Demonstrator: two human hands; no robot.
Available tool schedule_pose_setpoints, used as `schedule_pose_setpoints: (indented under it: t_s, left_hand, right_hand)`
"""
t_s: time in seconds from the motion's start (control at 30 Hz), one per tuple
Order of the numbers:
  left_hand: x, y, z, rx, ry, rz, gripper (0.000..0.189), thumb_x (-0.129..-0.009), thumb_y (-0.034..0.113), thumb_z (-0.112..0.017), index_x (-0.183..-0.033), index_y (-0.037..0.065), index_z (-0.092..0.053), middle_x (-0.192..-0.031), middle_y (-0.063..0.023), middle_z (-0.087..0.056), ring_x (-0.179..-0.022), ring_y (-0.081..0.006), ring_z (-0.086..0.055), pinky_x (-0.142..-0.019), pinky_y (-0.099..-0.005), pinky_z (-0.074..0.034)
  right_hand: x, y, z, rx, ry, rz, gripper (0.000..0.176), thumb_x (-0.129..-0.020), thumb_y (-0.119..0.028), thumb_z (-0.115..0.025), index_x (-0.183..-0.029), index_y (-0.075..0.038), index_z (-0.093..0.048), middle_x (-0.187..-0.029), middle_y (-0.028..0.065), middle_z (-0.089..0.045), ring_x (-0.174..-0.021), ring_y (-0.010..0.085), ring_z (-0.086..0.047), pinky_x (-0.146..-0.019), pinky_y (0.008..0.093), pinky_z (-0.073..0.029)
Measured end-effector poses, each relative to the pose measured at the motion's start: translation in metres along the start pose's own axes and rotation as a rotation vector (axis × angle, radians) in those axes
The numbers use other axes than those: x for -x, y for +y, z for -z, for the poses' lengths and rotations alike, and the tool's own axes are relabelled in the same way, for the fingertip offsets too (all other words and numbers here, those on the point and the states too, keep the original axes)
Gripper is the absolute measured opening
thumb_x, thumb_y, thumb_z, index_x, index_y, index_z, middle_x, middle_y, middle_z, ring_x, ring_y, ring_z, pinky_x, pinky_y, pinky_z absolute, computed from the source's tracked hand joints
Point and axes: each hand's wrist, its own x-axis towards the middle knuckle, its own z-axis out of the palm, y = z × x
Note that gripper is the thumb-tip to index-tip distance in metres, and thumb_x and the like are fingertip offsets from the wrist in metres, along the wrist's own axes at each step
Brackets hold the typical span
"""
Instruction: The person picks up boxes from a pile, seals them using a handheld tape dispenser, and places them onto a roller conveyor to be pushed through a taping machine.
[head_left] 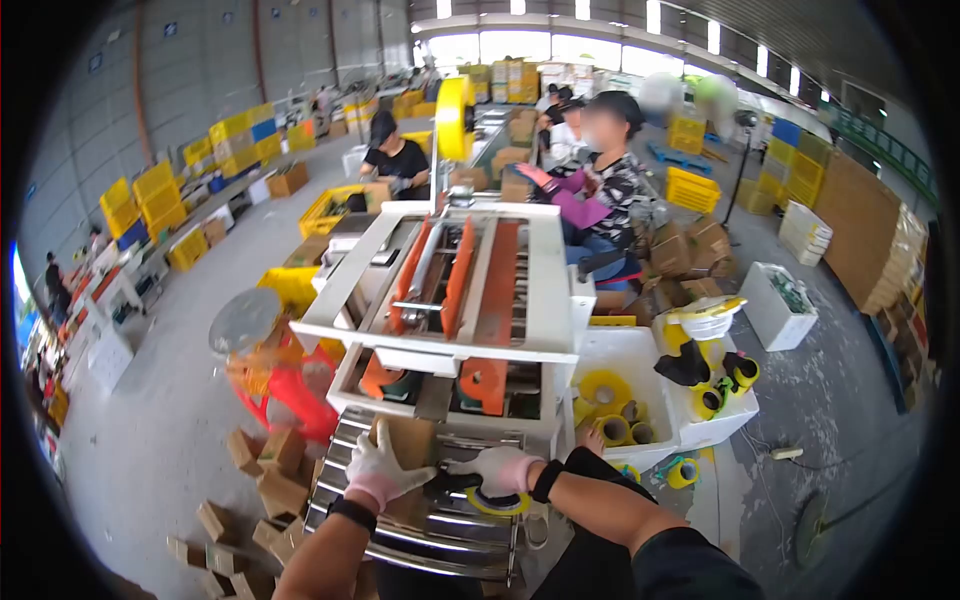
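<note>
My left hand, in a whitish glove, lies with spread fingers on a brown cardboard box. The box rests on the metal rollers of a short conveyor in front of me. Wrapped around a black-handled tape dispenser is my right hand, gloved as well. A yellow tape roll shows beneath that hand, just right of the box. Directly ahead stands a white carton sealing machine with orange guides, joined to the conveyor's far end.
Small cardboard boxes lie in a pile on the floor at left. A red stool stands beside the machine. At right, a white foam bin holds yellow tape rolls. A person in pink gloves sits beyond the machine.
</note>
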Motion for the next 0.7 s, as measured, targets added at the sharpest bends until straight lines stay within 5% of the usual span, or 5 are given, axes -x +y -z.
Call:
schedule_pose_setpoints:
  t_s: [0.27, 0.37, 0.43, 0.5, 0.7]
  left_hand:
    - [0.061, -0.058, -0.003, 0.216, 0.216, 0.008, 0.126, -0.056, 0.048, -0.087, -0.152, 0.006, -0.017, -0.133, -0.0281, -0.042, -0.122, -0.0437, -0.048, -0.102, -0.0461, -0.044]
    - [0.105, -0.105, 0.000, 0.272, 0.199, 0.112, 0.129, -0.055, 0.044, -0.089, -0.152, 0.004, -0.015, -0.131, -0.0262, -0.044, -0.120, -0.0407, -0.049, -0.101, -0.0428, -0.045]
    - [0.121, -0.125, -0.014, 0.213, 0.222, 0.163, 0.131, -0.052, 0.046, -0.090, -0.152, 0.005, -0.017, -0.124, -0.0239, -0.047, -0.114, -0.0397, -0.052, -0.097, -0.0448, -0.046]
    - [0.138, -0.138, -0.021, 0.215, 0.186, 0.240, 0.133, -0.052, 0.048, -0.090, -0.153, 0.004, -0.015, -0.126, -0.0244, -0.047, -0.114, -0.0399, -0.053, -0.097, -0.0436, -0.047]
    - [0.122, -0.164, -0.034, 0.393, 0.355, -0.036, 0.122, -0.058, 0.041, -0.089, -0.148, -0.007, -0.023, -0.128, -0.0295, -0.050, -0.116, -0.0434, -0.053, -0.097, -0.0450, -0.047]
  right_hand:
    - [0.082, -0.015, 0.036, -0.202, -0.001, -0.032, 0.080, -0.074, -0.008, -0.058, -0.148, -0.032, -0.042, -0.112, 0.0229, -0.063, -0.096, 0.0366, -0.063, -0.087, 0.0425, -0.049]
    - [0.086, -0.017, 0.000, -0.496, 0.330, 0.353, 0.079, -0.077, -0.008, -0.062, -0.149, -0.032, -0.040, -0.109, 0.0210, -0.061, -0.095, 0.0360, -0.062, -0.087, 0.0428, -0.048]
    - [0.090, -0.052, 0.007, -0.309, 0.152, 0.302, 0.082, -0.078, -0.006, -0.062, -0.149, -0.038, -0.038, -0.086, 0.0137, -0.051, -0.073, 0.0326, -0.057, -0.075, 0.0407, -0.051]
    - [0.083, -0.076, 0.014, -0.108, 0.024, 0.275, 0.085, -0.072, -0.001, -0.058, -0.148, -0.037, -0.041, -0.091, 0.0152, -0.053, -0.080, 0.0330, -0.059, -0.072, 0.0407, -0.051]
    - [0.077, -0.066, 0.004, -0.102, 0.254, 0.367, 0.071, -0.071, -0.007, -0.060, -0.137, -0.032, -0.056, -0.082, 0.0137, -0.054, -0.077, 0.0330, -0.059, -0.070, 0.0439, -0.051]
